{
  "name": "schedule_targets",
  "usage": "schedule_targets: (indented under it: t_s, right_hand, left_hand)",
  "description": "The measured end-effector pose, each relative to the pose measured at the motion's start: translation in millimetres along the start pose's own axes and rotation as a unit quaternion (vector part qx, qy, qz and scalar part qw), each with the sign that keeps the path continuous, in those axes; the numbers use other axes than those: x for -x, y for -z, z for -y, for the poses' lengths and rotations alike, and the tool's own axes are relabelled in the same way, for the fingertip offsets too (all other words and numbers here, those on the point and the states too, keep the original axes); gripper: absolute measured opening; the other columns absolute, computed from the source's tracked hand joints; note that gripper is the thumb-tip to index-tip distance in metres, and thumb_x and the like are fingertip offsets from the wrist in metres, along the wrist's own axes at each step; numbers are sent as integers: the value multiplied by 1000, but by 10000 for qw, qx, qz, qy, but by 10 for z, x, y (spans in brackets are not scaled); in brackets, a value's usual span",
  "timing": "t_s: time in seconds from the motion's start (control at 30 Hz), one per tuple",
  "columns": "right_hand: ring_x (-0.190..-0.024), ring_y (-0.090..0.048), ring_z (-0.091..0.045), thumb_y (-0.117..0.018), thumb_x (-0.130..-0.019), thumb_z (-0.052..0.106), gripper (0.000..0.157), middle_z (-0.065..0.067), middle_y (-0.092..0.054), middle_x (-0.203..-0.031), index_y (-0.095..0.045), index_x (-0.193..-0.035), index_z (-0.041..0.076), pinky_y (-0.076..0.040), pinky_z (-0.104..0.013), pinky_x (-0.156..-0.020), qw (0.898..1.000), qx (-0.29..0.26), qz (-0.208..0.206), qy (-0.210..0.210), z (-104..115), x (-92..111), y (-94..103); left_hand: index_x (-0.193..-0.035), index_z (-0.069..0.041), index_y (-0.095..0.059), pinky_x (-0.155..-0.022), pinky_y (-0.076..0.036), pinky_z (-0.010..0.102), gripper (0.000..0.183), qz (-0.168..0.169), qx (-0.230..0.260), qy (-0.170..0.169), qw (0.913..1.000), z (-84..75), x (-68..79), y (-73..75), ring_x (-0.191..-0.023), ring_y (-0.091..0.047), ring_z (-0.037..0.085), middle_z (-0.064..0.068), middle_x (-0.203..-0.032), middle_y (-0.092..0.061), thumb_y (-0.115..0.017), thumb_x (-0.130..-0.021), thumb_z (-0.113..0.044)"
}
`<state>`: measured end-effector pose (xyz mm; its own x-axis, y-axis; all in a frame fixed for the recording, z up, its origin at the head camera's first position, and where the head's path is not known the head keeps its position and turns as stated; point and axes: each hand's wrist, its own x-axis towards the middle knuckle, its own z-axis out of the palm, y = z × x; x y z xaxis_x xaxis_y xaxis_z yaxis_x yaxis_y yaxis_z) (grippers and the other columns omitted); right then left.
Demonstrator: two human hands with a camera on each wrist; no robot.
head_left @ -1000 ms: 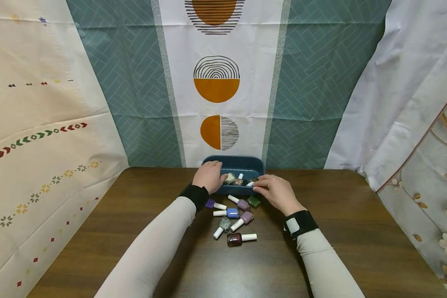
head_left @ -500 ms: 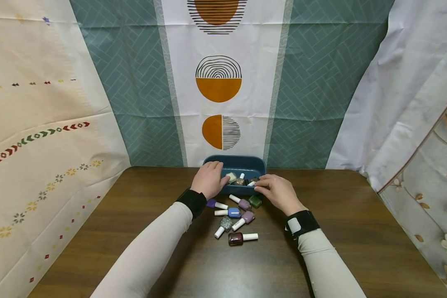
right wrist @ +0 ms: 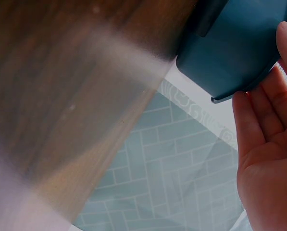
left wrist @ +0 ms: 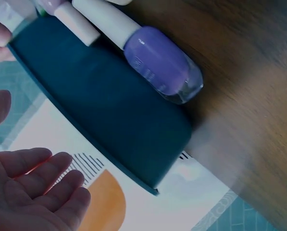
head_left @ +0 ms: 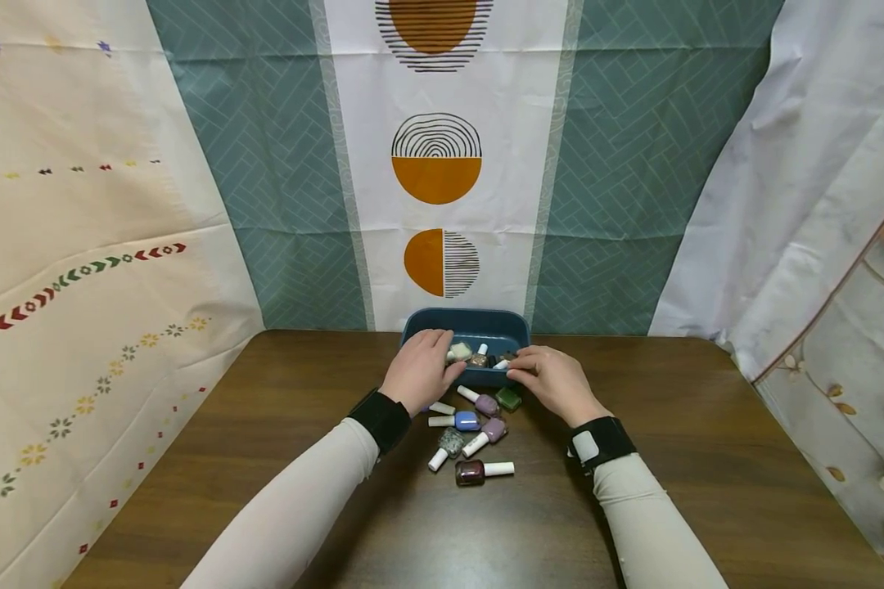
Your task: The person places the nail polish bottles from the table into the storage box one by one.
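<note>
A dark blue rectangular bin (head_left: 479, 378) sits at the table's back edge with several nail polish bottles inside. My right hand (head_left: 551, 378) holds the bin's rim at its right front corner, thumb on the outer wall and fingers over the edge. My left hand (head_left: 421, 370) hovers at the bin's left front with relaxed fingers; the left wrist view shows nothing in them. In front of the bin lie a purple polish bottle (left wrist: 157, 60), two mauve bottles, a green bottle (head_left: 508, 398), a blue bottle (head_left: 466, 420), a grey speckled bottle (head_left: 452, 442) and a dark red bottle (head_left: 471, 473).
The brown wooden table (head_left: 670, 458) extends to both sides and toward me. Directly behind the bin hangs a patterned curtain (head_left: 442, 188). More cloth hangs along the left and right sides.
My left hand has shifted slightly to the right along the bin and now covers more of the purple bottle. My right hand stays at the bin's corner. The head view has turned slightly left.
</note>
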<state>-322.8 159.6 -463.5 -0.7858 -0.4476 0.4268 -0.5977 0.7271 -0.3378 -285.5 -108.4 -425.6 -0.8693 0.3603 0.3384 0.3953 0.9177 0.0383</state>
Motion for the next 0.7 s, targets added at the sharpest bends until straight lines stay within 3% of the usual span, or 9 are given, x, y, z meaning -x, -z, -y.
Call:
schedule_targets:
  t_s: [0.3, 0.7]
  right_hand:
    - [-118, -74, -34, -85, -100, 24, 20, -11, -79, -123, -88, -114, 10, -58, -57, -101, 10000, 6, -17, 5, -20, 18, 1]
    - [-119, -73, -34, -84, -100, 25, 21, -11, -79, -124, -88, -115, 10, -57, -57, -102, 10000, 17, -5, 45, -17, 7, -7]
  left_hand:
    - [-159, 0, -53, -127, -38, 45, 68, 84, 103, -25, 9999, -114, 88, 51, -147, -54, 35, 19, -156, -60, -68, -111, -45]
    - [-157, 0, -56, -122, -45, 45, 66, -188, -119, -455, 9987, -217, 263, 86, -138, -60, 35, 18, -146, -66, -70, -110, -44]
